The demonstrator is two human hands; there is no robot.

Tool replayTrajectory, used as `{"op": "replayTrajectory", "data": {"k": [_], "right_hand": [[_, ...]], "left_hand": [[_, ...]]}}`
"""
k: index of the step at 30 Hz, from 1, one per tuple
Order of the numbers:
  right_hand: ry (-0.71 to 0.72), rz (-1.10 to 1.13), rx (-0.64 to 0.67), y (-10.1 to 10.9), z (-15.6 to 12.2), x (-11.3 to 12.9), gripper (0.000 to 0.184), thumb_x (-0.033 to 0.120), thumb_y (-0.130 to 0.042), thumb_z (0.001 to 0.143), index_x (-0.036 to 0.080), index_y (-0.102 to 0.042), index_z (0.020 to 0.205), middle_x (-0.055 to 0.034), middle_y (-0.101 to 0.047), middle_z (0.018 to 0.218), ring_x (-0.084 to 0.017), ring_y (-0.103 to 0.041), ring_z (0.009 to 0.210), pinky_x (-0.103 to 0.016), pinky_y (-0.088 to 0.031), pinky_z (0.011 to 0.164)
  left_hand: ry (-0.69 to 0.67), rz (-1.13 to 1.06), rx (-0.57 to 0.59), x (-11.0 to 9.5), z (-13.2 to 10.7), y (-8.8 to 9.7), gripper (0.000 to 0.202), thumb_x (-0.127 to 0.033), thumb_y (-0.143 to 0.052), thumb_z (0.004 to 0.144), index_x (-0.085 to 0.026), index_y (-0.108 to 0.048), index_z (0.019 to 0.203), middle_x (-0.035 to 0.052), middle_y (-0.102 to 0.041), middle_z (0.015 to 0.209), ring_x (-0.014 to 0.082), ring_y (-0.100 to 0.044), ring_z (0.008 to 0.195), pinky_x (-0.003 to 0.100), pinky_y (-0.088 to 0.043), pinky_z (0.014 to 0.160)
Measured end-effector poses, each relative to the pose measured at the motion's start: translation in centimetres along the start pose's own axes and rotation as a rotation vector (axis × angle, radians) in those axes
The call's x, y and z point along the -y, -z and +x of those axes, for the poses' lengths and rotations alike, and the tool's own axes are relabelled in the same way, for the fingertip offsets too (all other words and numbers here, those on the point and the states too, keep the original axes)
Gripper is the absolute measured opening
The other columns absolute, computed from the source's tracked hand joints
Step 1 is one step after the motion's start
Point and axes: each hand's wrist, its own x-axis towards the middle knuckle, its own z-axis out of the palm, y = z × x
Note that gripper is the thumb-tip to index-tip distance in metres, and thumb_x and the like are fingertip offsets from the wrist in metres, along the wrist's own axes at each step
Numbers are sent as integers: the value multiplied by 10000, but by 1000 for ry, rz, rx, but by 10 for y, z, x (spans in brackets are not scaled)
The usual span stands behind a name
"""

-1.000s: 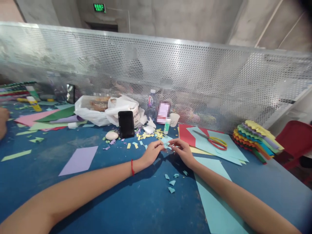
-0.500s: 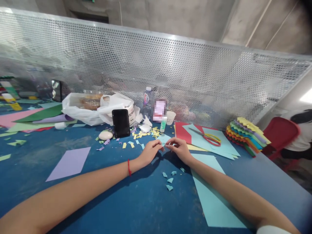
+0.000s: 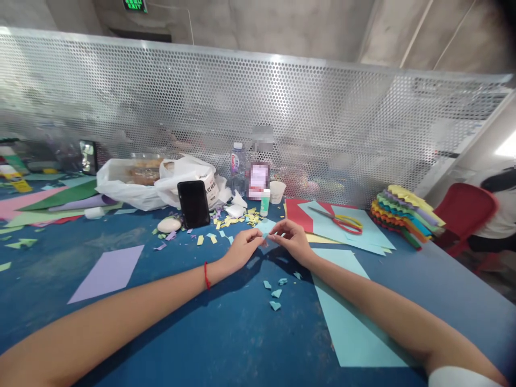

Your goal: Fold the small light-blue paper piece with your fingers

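My left hand [image 3: 245,248] and my right hand [image 3: 292,241] meet above the blue table, fingertips pinched close together. Between them is a small light blue paper piece [image 3: 267,236], mostly covered by the fingers. Just behind the fingertips shows more light blue paper [image 3: 266,226]; whether it is joined to the held piece I cannot tell. Several small folded light blue paper bits [image 3: 276,293] lie on the table in front of my hands. Under my right forearm rests a large light blue sheet [image 3: 350,317].
Scissors [image 3: 342,220] lie on stacked coloured sheets at the right, near a pleated rainbow paper stack [image 3: 405,215]. Behind my hands stand a glue stick [image 3: 265,203], a paper cup [image 3: 277,192], a bottle [image 3: 237,169] and a black phone [image 3: 193,204]. A purple sheet [image 3: 107,274] lies left.
The view has shifted slightly, so the scene sits a little further left. Both hands keep their pinch on the small paper, with only slight finger movement.
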Motion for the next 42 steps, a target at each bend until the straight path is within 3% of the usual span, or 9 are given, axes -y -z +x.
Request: {"op": "replayTrajectory", "data": {"k": [8,21,30,42], "right_hand": [[-16,29,10,2,1,-1,355,468,-813,680,200,-600,773,-15,-698,733,-124,-601,589,-227,-425,501],[24,-27,-58,5,-2,-4,277,445,-792,721,197,-677,768,-37,-720,776,-135,-589,615,-260,-448,550],[40,-85,-68,5,-2,-5,195,409,-760,751,218,-741,784,-39,-739,787,-148,-586,615,-273,-449,550],[27,-79,-33,4,-1,-5,121,340,-754,751,224,-752,786,-34,-737,775,-141,-571,589,-262,-449,529]], "left_hand": [[-12,-28,-10,-5,0,-2,238,-336,-511,816,-167,-607,680,12,-622,680,166,-554,698,274,-428,679],[-46,6,-91,-6,-4,-3,284,-422,-582,861,-162,-635,761,23,-663,738,163,-577,709,261,-433,649],[-98,102,-179,-7,-6,-1,253,-363,-548,902,-169,-667,793,33,-689,787,184,-618,778,299,-455,770],[-116,236,-201,-13,-8,1,206,-284,-531,882,-176,-665,770,35,-685,758,190,-594,761,312,-412,727]]}}
